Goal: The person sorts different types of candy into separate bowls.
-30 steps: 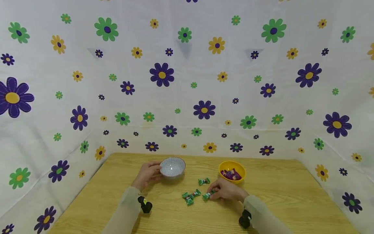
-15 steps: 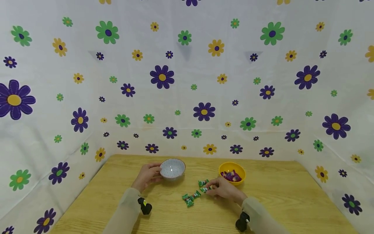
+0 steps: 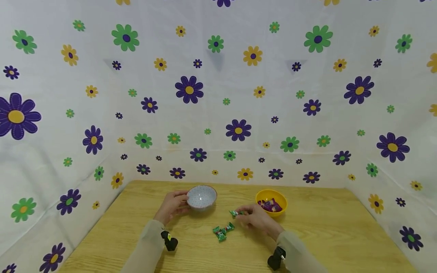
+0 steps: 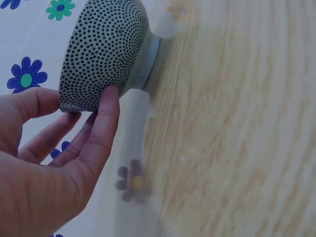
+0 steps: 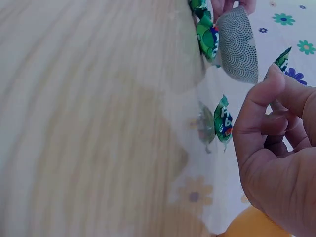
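Note:
On the left, my left hand (image 3: 172, 206) holds a dotted bowl (image 3: 201, 198) by its side. In the left wrist view, the thumb presses the bowl's (image 4: 101, 54) outer wall and fingers lie at its rim. My right hand (image 3: 257, 218) pinches a green-wrapped candy (image 5: 282, 60) between thumb and fingertips, raised off the table. Another green-wrapped candy (image 5: 223, 123) lies on the table beneath that hand. Two more green-wrapped candies (image 3: 219, 233) lie touching each other, nearer the front, between the hands.
A yellow bowl (image 3: 280, 213) with several purple-wrapped candies (image 3: 271, 205) in it stands just behind the right hand. All of it rests on a wooden table (image 3: 324, 223), closed in by a flower-patterned cloth (image 3: 218, 110) at the back and sides.
The right hand has picked up the nearest-right green candy and carried it back and left, over the farther candy. The left hand stays at the dotted bowl.

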`<act>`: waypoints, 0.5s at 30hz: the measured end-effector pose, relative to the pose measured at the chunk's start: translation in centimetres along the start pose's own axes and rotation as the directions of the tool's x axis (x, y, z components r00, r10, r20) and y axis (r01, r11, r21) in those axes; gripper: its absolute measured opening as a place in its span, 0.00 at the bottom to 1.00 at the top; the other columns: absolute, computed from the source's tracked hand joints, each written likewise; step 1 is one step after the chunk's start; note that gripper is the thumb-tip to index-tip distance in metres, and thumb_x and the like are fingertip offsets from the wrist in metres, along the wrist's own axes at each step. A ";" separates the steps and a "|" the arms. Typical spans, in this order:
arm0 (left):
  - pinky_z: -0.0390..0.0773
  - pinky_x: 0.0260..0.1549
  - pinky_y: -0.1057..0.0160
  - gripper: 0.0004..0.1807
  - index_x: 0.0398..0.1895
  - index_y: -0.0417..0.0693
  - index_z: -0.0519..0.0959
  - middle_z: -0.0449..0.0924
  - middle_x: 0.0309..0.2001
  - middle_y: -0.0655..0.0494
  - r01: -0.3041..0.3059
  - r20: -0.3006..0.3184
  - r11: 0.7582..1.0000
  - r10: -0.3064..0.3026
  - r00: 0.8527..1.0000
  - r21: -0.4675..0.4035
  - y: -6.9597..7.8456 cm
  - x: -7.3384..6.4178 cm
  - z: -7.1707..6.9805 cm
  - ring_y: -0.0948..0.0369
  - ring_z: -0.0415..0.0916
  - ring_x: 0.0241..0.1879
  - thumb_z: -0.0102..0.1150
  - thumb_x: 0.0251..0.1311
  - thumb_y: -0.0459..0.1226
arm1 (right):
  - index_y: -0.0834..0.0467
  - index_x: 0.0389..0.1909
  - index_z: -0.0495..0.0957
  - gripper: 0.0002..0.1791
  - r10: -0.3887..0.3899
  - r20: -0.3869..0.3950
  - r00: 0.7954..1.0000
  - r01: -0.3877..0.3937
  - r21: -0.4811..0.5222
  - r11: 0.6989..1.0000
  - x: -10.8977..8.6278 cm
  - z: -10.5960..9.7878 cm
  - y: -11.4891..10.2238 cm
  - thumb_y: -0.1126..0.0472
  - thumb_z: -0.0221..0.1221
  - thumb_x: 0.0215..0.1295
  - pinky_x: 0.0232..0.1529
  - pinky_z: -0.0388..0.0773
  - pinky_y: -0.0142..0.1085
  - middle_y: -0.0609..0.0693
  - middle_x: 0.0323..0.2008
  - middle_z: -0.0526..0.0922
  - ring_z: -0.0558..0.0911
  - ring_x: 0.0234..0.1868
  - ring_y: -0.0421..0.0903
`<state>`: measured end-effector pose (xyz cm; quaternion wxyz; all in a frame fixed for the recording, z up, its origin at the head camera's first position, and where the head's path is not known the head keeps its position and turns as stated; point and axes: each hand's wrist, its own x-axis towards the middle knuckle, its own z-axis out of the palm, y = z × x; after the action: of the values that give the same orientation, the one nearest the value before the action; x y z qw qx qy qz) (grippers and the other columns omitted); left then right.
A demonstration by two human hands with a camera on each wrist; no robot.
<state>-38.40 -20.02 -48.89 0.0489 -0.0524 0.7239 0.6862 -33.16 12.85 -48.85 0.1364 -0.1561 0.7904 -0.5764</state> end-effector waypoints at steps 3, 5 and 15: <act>0.77 0.39 0.53 0.18 0.54 0.41 0.72 0.71 0.51 0.41 -0.010 -0.002 1.000 0.010 1.000 0.006 0.4 -0.2 0.0 0.51 0.75 0.41 0.52 0.60 0.34 | 0.56 0.43 0.80 0.14 -0.007 -0.010 1.000 0.007 0.033 0.999 0.4 0.3 -0.4 0.55 0.61 0.57 0.19 0.69 0.30 0.47 0.22 0.66 0.67 0.19 0.41; 0.76 0.40 0.52 0.18 0.54 0.41 0.72 0.71 0.51 0.41 -0.010 0.001 1.000 0.010 1.000 0.005 0.5 -0.3 0.0 0.51 0.75 0.42 0.52 0.60 0.33 | 0.57 0.44 0.79 0.15 0.005 -0.014 1.000 -0.004 0.083 0.997 0.6 0.6 -0.6 0.56 0.61 0.57 0.19 0.67 0.30 0.47 0.22 0.65 0.66 0.19 0.40; 0.75 0.42 0.49 0.19 0.55 0.39 0.71 0.72 0.50 0.41 -0.018 0.016 1.000 0.018 1.000 -0.006 0.4 -0.4 0.0 0.52 0.76 0.41 0.52 0.60 0.33 | 0.55 0.45 0.80 0.17 0.050 -0.087 0.995 -0.037 0.135 0.990 1.7 1.9 -1.0 0.53 0.61 0.56 0.18 0.66 0.29 0.47 0.23 0.66 0.65 0.19 0.41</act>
<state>-38.09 -19.97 -48.42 0.0484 -0.0402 0.7220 0.6890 -33.92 10.24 -48.48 0.1232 -0.1032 0.7588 -0.6312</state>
